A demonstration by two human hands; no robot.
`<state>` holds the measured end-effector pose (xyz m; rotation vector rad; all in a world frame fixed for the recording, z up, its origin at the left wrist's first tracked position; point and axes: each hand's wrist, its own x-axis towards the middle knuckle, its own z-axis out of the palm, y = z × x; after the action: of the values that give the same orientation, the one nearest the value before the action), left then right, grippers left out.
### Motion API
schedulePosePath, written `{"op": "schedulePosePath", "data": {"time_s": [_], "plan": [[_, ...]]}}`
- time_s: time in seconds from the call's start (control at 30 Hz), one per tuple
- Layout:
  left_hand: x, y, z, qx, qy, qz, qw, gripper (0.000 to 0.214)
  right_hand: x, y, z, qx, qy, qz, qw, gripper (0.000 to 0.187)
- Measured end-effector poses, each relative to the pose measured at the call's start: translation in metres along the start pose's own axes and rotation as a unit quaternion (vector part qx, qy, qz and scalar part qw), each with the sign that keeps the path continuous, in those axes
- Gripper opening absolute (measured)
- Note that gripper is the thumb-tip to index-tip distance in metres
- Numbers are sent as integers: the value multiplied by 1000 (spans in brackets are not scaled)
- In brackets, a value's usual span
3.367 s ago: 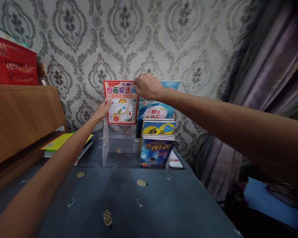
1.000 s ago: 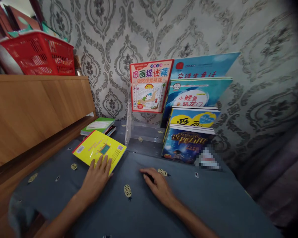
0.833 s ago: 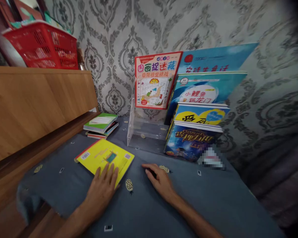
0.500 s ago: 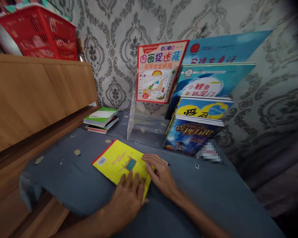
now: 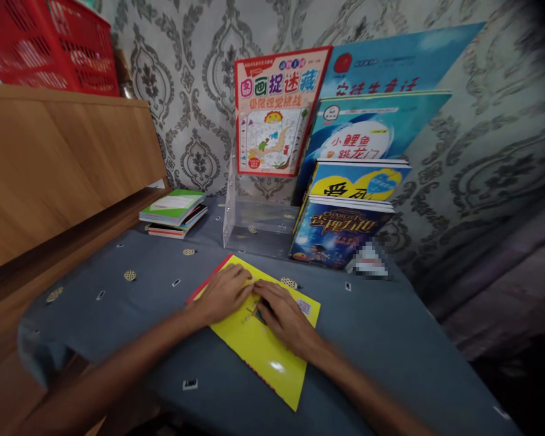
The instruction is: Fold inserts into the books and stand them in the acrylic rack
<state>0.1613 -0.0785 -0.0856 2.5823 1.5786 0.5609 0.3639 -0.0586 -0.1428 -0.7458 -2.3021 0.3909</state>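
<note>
A yellow book (image 5: 254, 339) with a red spine lies flat on the cloth, its printed cover facing up and a code square near its right edge. My left hand (image 5: 224, 293) rests on its upper left part, fingers slightly bent against the cover. Beside it, my right hand (image 5: 284, 315) lies over the middle, fingertips down on the cover and partly hiding the picture printed there. The fingertips of both hands come close together near the book's upper edge. Neither hand is wrapped around the book.
Behind stands a clear acrylic rack (image 5: 254, 233) holding a red-bordered book (image 5: 272, 115), blue books (image 5: 376, 121) and a dark blue book (image 5: 336, 236). A small book stack (image 5: 172, 209) lies left. A red basket (image 5: 82, 54) sits on the wooden cabinet (image 5: 68, 163). Patterned grey-blue cloth (image 5: 131, 321) covers the table.
My left hand has moved from the book's near part up to its upper left, and my right hand sits nearer the middle. More of the book's near part now shows. The view has shifted slightly.
</note>
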Motion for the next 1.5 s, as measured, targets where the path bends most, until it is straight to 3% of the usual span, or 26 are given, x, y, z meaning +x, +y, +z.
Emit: {"op": "schedulePosePath", "data": {"time_s": [0.1,0.2,0.57,0.73,1.17,1.5], "plan": [[14,-30,10,34,-15,-16,999,29,2,-7,-5,-36,7,-16,999,34],[19,-41,14,52,-27,-20,998,34,0,-9,-9,-71,-3,-21,997,35],[18,-18,3,166,-60,-59,983,26,-3,28,-31,-63,-62,-35,995,38],[17,-12,2,173,-54,-73,981,27,2,31,-38,-40,-52,-33,997,36],[14,-12,0,156,-57,-83,983,28,-6,38,-44,-36,-42,5,998,35],[12,-17,6,163,-48,-75,983,26,-12,43,-38,-48,-22,4,999,36]]}}
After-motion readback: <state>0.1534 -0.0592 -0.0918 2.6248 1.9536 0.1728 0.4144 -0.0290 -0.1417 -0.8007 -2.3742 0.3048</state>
